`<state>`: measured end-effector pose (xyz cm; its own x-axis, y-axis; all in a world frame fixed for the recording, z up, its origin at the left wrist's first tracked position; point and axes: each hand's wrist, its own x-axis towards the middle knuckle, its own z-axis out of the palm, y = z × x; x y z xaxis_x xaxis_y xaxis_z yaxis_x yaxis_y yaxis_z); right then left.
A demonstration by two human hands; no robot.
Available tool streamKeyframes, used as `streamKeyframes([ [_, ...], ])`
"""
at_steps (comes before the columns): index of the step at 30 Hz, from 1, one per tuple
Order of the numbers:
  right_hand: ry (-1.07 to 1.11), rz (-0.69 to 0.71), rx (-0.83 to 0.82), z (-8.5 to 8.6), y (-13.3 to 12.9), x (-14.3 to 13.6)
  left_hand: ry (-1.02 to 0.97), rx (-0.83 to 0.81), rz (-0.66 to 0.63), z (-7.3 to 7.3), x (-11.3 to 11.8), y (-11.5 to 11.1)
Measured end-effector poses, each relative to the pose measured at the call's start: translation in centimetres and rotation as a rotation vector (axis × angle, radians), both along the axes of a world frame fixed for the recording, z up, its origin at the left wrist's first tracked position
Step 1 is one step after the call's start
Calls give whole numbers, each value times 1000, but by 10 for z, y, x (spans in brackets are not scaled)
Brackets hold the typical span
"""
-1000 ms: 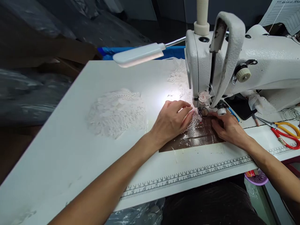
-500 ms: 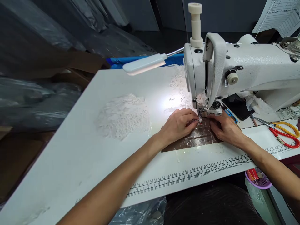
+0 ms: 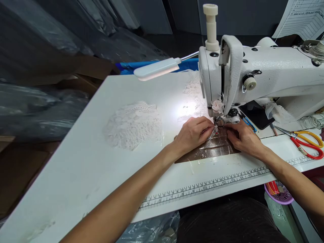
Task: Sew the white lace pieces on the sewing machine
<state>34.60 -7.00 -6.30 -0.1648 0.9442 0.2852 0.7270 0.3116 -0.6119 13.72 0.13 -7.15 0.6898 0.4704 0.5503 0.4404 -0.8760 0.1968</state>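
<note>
My left hand point(image 3: 194, 132) is closed, thumb and fingertips pinching a narrow strip of white lace point(image 3: 210, 133) just left of the presser foot point(image 3: 216, 122). The strip runs in toward the foot of the white sewing machine point(image 3: 268, 69). On the other side of the foot, my right hand point(image 3: 245, 136) rests low with bent fingers, their tips close to the foot. What those fingertips hold, if anything, is hidden. Under both hands lies a shiny brown plate point(image 3: 210, 153). Further left on the table, a pile of white lace pieces point(image 3: 134, 125) is heaped.
More lace point(image 3: 193, 84) lies lit behind the needle area. A white lamp point(image 3: 157, 69) hangs over the table point(image 3: 101, 175). To the right are scissors point(image 3: 307, 143), a blue cutter point(image 3: 249, 123) and a dark phone point(image 3: 257, 114). A printed ruler point(image 3: 202, 189) edges the table.
The lace strip has shifted slightly at the presser foot, and more of it shows by my left thumb. Both hands stay in nearly the same place.
</note>
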Motion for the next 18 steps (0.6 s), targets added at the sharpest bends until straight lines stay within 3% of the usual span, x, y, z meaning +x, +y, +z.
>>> streamKeyframes([
  [10,8,40,-3,1,0,0,144,224,15,-3,1,0],
  [18,-33,67,35,0,3,5,214,284,-101,2,-6,0],
])
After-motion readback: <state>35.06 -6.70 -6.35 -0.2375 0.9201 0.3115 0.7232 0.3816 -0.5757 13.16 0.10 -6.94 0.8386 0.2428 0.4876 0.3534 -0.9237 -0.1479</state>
